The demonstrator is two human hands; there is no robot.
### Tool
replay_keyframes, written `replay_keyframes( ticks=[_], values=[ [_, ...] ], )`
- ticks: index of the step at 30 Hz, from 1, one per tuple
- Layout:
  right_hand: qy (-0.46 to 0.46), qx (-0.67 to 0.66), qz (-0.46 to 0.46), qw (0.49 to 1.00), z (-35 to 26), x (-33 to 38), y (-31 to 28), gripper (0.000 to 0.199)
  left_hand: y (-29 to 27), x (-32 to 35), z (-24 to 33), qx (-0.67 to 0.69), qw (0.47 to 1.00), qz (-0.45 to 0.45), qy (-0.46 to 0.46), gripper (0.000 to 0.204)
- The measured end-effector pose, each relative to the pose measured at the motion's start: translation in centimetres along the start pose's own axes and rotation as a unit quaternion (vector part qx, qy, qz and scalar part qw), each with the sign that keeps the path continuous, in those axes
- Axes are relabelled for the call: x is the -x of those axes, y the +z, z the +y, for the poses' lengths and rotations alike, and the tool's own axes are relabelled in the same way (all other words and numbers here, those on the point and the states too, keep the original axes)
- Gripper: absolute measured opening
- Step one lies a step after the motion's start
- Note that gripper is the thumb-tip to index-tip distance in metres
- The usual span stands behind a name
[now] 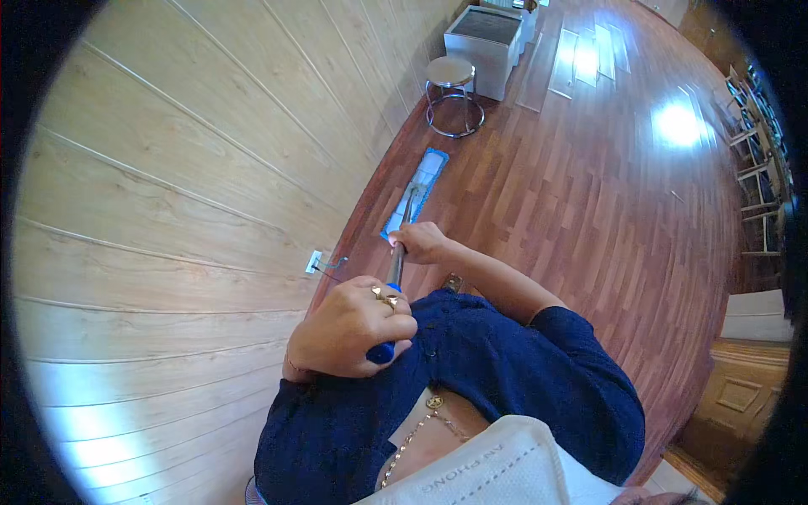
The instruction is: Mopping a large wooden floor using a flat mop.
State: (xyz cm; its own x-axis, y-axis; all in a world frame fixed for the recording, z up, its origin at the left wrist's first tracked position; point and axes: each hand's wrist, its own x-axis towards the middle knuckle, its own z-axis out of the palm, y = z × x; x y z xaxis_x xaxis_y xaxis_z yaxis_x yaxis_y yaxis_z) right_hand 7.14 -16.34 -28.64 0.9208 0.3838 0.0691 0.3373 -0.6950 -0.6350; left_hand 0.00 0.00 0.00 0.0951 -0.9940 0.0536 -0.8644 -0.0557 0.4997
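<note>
A flat mop with a metal pole and a blue-fringed, pale head [427,171] lies against the wood floor beside the wall. My left hand [353,326], with rings on its fingers, wraps round the blue grip [381,353] at the top of the pole, close to my chest. Farther down, my right hand [421,242] is closed round the metal pole [396,265]. The pole slants away from me to the mop head, whose near end is partly hidden behind my right hand.
Along the left runs a panelled wall [194,185] with a socket [313,262] and a plugged-in cable. Ahead stand a round stool [450,72] and a white cabinet [484,55]. Chairs [757,181] line the far right, near a wooden cabinet [741,400]. Light glares off the floor [581,227].
</note>
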Motion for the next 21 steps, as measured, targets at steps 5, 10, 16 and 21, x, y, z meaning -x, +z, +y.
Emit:
replay_keyframes(
  ticks=[5,10,16,21],
  values=[
    [0.025,0.012,-0.024,0.999,3.7,-0.9,2.2,0.02,2.2,-0.2,-1.3,-0.009,0.999,0.033,-0.025,0.016],
    [0.032,0.009,0.006,0.999,7.8,-2.6,4.9,0.019,4.1,-1.4,-3.2,-0.022,0.995,-0.002,-0.099,0.019],
    [0.091,-0.043,-0.03,0.994,9.7,-2.8,3.9,0.027,6.8,-3.1,-4.9,-0.012,0.998,-0.008,-0.065,0.019],
    [-0.056,-0.046,0.205,0.976,8.7,-1.6,5.9,0.025,4.9,-2.6,-3.9,-0.02,1.0,-0.022,0.011,0.02]
  ],
)
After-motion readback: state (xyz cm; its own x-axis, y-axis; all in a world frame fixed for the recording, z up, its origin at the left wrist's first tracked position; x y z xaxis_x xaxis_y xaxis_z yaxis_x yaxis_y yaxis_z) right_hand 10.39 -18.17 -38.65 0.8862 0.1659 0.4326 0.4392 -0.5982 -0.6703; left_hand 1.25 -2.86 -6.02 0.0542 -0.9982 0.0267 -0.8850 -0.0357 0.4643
